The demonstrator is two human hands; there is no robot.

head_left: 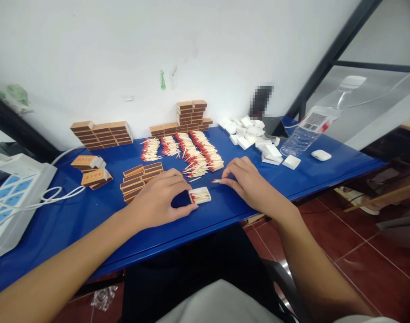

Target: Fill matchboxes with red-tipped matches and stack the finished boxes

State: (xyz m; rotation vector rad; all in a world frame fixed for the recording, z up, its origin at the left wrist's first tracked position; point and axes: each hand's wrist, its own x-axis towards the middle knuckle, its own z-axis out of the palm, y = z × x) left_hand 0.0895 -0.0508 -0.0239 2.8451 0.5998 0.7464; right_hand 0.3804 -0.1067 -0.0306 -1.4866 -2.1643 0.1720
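So the small white tray [209,192] is set flat on the blue table [171,229] right at the front edge side, with matches already lying in it, and its left end is clasped between thumb and fingers by the left hand [163,195], probably because something that light would skid if left loose. A little pinch of matches [215,181] is held in the fingertips of the right hand [243,179], just to the right of the tray and apart from it. They're gripped by the plain ends, so the red heads are pointed left; exactly how many are pinched can't be told. The big match rows [207,150] are laid out just behind, heads mostly turned left too, which seems handy since hardly any reach is needed. One stray match [194,180] is left between rows and tray. The closed-up matchboxes [102,134] are stacked against the wall, likely to be kept out of the way, with a lower pile [133,181] parked beside the left hand. The spare white trays [247,133] are heaped at the back right, near the plastic bottle [304,130], on the right hand's side, presumably for easy grabbing.
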